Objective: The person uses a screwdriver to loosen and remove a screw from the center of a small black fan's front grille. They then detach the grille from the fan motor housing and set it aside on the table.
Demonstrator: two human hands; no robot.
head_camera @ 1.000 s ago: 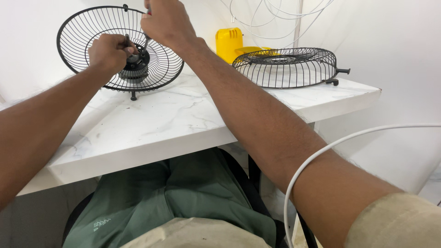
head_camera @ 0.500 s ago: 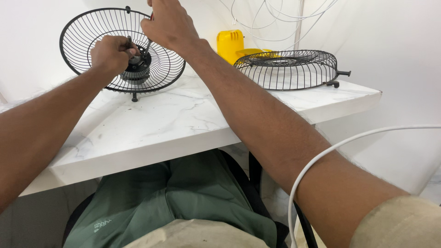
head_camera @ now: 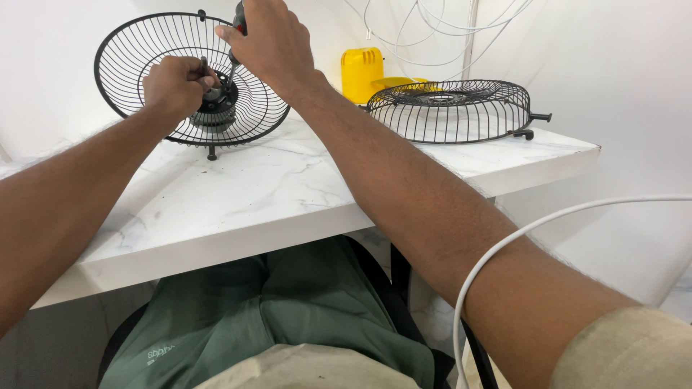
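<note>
The screwdriver (head_camera: pixel 238 21), clenched in the right hand (head_camera: pixel 267 43), is being kept at the motor hub (head_camera: pixel 215 108); the hub is being grasped by the left hand (head_camera: pixel 176 83), inside the tilted fan guard (head_camera: pixel 130 50), unmoved.

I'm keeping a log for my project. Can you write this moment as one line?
left hand: pinching fan hub | right hand: gripping screwdriver over hub | tilted fan guard | second guard lying flat

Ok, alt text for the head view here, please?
Left hand grips the hub of an upright black wire fan guard while the right hand holds a screwdriver to it; a second guard lies flat on the white marble table.
</note>
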